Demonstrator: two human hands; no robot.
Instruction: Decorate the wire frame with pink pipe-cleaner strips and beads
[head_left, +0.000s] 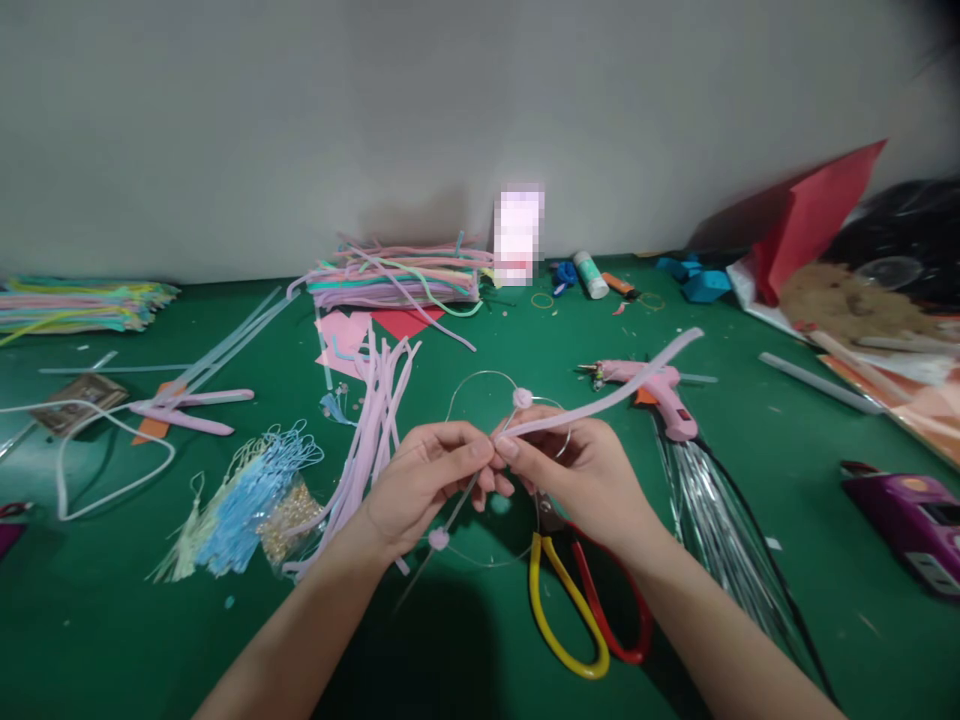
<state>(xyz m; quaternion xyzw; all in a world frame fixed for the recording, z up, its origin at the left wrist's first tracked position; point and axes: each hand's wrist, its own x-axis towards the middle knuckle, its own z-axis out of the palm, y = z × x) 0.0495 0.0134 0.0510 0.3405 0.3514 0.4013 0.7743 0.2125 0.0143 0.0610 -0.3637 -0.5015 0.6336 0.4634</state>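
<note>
My left hand (431, 475) and my right hand (581, 465) meet fingertip to fingertip over the table, both pinching. A pale pink pipe cleaner (626, 393) runs from the right fingers up to the right, its near end between both hands. A thin wire ring (486, 376) lies around and behind my fingers. Across it runs a straight stem (459, 503), with one pink wrapped knot (523, 398) at the top and another pink knot (439, 540) at the lower left. My left fingers are closed at the stem and the pipe cleaner's end. Scissors (570, 590) with yellow and red handles lie below my right hand.
A pink glue gun (656, 385) lies at right above silver tinsel strands (705, 490). Pink pipe cleaners (375, 430), blue tassels (244, 510) and a bag of gold beads (292, 520) are at left. Bundled pipe cleaners (397, 280) and a glowing pixelated rectangle (517, 235) stand by the wall.
</note>
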